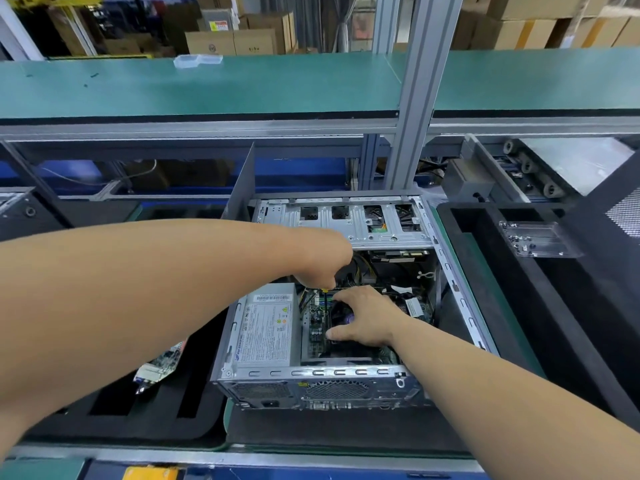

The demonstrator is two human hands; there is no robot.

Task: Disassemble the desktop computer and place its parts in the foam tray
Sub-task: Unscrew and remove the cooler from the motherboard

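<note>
An open desktop computer case [311, 374] lies on its side on the bench, its grey power supply [268, 327] at the left inside. My left hand [322, 265] reaches in from above with fingers curled around a thin tool whose yellow and dark shaft [325, 295] points down at the motherboard. My right hand [363, 318] lies over the black CPU cooler fan [341, 315], thumb and fingers curved round its edges. A black foam tray [114, 410] sits left of the case with a circuit card [161, 367] in one slot. Another foam tray [519, 289] lies to the right.
A clear plastic part [538, 239] rests on the right foam tray. A dark perforated side panel [620, 216] leans at the far right. A green shelf [207, 88] runs overhead behind an aluminium post [415, 116]. The drive cage [346, 220] spans the case's far end.
</note>
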